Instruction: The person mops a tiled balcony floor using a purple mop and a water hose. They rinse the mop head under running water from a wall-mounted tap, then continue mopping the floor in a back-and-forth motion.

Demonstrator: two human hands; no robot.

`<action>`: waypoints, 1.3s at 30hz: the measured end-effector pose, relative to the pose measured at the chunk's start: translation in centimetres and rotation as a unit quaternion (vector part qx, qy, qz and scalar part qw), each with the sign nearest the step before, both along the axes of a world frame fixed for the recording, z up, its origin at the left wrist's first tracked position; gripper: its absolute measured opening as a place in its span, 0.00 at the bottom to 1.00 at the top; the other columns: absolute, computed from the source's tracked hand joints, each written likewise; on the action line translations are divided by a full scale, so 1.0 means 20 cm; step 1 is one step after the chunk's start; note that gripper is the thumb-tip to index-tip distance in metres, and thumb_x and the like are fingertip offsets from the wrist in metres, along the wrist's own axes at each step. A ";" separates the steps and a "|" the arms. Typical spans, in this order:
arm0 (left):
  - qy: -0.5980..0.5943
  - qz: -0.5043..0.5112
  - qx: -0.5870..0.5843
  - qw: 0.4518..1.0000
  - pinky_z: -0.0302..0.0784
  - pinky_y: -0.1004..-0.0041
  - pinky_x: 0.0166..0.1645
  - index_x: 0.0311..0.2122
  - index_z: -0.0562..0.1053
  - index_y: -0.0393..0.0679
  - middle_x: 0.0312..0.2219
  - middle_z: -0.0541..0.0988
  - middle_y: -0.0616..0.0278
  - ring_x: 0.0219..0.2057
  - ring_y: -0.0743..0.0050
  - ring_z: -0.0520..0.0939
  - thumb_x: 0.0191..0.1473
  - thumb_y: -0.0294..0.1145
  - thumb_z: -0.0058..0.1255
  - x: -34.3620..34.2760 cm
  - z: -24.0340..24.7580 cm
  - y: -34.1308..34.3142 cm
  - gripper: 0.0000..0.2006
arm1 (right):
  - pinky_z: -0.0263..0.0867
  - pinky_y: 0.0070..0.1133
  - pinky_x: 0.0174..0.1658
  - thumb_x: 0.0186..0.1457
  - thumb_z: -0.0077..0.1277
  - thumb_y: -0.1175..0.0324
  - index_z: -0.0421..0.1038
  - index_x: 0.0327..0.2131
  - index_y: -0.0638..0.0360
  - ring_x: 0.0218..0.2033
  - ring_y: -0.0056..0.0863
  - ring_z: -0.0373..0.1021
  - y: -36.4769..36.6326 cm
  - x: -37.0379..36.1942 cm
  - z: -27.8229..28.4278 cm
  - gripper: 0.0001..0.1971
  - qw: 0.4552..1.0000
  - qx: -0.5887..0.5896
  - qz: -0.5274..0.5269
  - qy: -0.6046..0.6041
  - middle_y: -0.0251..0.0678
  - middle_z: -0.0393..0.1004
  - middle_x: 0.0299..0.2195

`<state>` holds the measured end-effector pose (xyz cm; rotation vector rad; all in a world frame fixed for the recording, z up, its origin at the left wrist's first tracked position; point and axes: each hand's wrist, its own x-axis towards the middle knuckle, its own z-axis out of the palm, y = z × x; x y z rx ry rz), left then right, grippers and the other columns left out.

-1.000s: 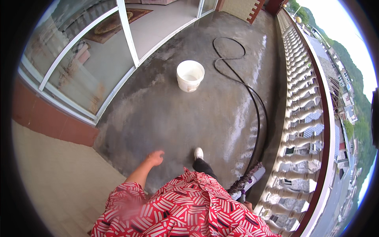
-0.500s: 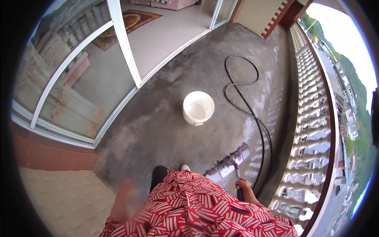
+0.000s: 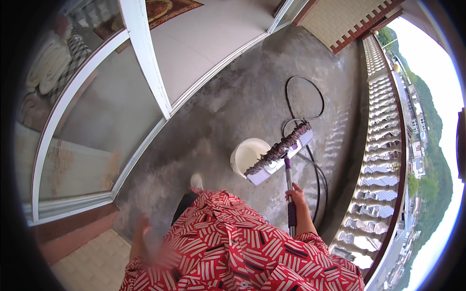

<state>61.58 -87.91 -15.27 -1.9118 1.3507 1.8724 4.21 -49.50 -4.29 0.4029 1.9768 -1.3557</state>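
A mop point(image 3: 289, 177) with a silver and purple handle is gripped in my right hand point(image 3: 296, 193), fingers wrapped round the shaft. Its wide pale purple head, edged with brownish-purple strands, is lifted and overlaps the right side of a white bucket point(image 3: 238, 154) in the picture. Whether the strands touch the rim I cannot tell. The bucket stands upright on the wet grey floor point(image 3: 204, 116). At my left side hangs my left hand point(image 3: 141, 225), away from the mop; its fingers are smeared by motion.
Beyond the bucket a black hose point(image 3: 317, 92) lies looped on the floor. A white baluster railing point(image 3: 380, 145) lines the right side. To the left is a white-framed glass door point(image 3: 145, 58), open onto a room with a patterned rug point(image 3: 170, 12). My white shoe point(image 3: 196, 181) is below the bucket.
The mop has risen from the floor on the right, its head now forward beside and over the bucket. My right hand has moved up with it. My white shoe has shifted left.
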 end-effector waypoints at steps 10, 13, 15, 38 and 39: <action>-0.043 -0.173 -0.198 0.964 0.69 0.67 0.25 0.39 0.71 0.43 0.18 0.73 0.54 0.18 0.62 0.73 0.42 0.24 0.42 -1.09 0.21 -1.15 0.15 | 0.63 0.24 0.16 0.36 0.46 0.84 0.45 0.55 0.67 0.13 0.28 0.65 -0.58 -0.41 0.05 0.37 0.998 0.010 -0.059 0.005 0.42 0.67 0.16; -0.008 -0.183 -0.163 0.969 0.71 0.66 0.30 0.39 0.71 0.44 0.23 0.75 0.52 0.23 0.59 0.75 0.40 0.26 0.45 -1.14 -0.19 -1.26 0.16 | 0.64 0.26 0.16 0.37 0.45 0.83 0.45 0.54 0.71 0.14 0.30 0.65 -0.73 -0.62 -0.03 0.36 0.999 -0.010 -0.050 -0.007 0.44 0.67 0.17; -0.048 -0.298 -0.203 0.932 0.72 0.63 0.37 0.38 0.71 0.44 0.30 0.75 0.52 0.30 0.58 0.76 0.38 0.30 0.48 -1.09 -0.47 -1.30 0.17 | 0.64 0.26 0.15 0.35 0.46 0.84 0.45 0.54 0.72 0.13 0.30 0.65 -0.77 -0.73 -0.15 0.38 0.996 -0.001 -0.073 -0.046 0.43 0.68 0.17; -0.042 -0.348 -0.123 0.928 0.73 0.70 0.34 0.41 0.70 0.42 0.27 0.76 0.49 0.27 0.60 0.78 0.39 0.25 0.42 -3.47 -0.02 -2.76 0.18 | 0.64 0.19 0.17 0.42 0.42 0.79 0.60 0.37 0.61 0.14 0.22 0.63 -1.83 -2.09 0.11 0.14 0.982 -0.007 -0.181 -0.046 0.36 0.65 0.18; -0.048 -0.363 -0.129 0.921 0.73 0.70 0.35 0.41 0.70 0.41 0.27 0.76 0.49 0.28 0.59 0.78 0.39 0.25 0.42 -3.55 -0.01 -2.83 0.18 | 0.64 0.18 0.17 0.42 0.42 0.79 0.60 0.37 0.61 0.14 0.22 0.63 -1.85 -2.14 0.11 0.14 0.979 -0.016 -0.197 -0.042 0.35 0.65 0.18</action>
